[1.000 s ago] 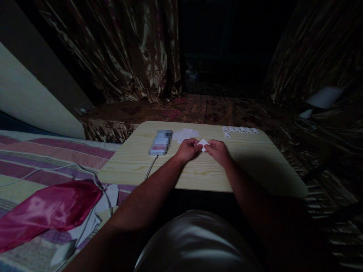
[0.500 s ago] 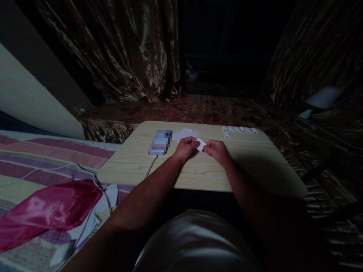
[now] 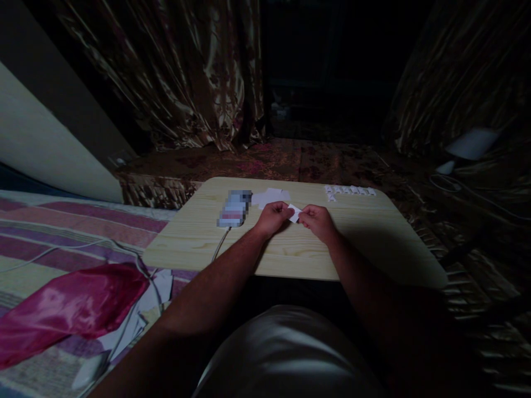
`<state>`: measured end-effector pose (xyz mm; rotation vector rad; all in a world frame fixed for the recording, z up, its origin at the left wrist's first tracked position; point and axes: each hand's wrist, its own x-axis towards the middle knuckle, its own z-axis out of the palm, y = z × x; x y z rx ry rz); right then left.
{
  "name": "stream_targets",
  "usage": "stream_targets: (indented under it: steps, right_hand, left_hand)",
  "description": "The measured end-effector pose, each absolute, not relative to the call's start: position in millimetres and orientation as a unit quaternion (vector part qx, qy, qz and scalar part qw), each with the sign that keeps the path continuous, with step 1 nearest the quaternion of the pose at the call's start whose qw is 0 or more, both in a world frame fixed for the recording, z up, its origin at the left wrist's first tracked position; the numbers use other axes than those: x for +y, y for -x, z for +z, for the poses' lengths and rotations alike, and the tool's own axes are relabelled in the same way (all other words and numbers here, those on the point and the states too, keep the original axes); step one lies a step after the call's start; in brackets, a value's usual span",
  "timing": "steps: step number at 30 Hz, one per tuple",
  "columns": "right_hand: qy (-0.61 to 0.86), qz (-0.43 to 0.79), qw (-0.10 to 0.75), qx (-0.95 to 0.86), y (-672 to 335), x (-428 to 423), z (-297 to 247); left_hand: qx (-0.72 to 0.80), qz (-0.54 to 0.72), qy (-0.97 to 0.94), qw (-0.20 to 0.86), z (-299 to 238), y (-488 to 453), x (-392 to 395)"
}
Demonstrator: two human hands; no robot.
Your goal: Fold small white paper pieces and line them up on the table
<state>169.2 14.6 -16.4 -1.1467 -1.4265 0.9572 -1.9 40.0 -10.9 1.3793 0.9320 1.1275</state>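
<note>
A small white piece of paper (image 3: 295,213) is pinched between my left hand (image 3: 272,218) and my right hand (image 3: 317,220), low over the pale wooden table (image 3: 373,243). Both hands have their fingers closed on the paper, one at each side. Just behind my left hand lie a few loose white paper pieces (image 3: 271,197). A row of several small folded white pieces (image 3: 350,190) sits at the table's far right edge.
A blurred device (image 3: 234,209) with a cable running off the front lies left of my hands. On the striped bedding (image 3: 62,232) at left rest a shiny magenta bag (image 3: 70,307) and paper scraps. Dark curtains hang behind.
The paper looked like an open diamond a second ago; now it shows as a smaller, narrower piece between my fingers. Both hands stay in place.
</note>
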Motion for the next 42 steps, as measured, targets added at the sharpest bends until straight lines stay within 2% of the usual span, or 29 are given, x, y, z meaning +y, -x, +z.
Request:
stream_targets:
  steps: [10,31,42]
  right_hand:
    - [0.482,0.410,0.516,-0.578,-167.1,12.8,-14.2]
    - [0.435,0.445,0.533,-0.573,-172.8,15.7,-19.7]
    - [0.407,0.440,0.504,-0.621,-173.8,15.3,-21.1]
  left_hand:
    - [0.385,0.464,-0.607,0.518,-17.2,5.1,42.6]
    - [0.360,0.445,-0.566,0.593,-6.8,3.2,37.9]
    - [0.385,0.425,-0.600,0.558,-9.4,4.1,39.6]
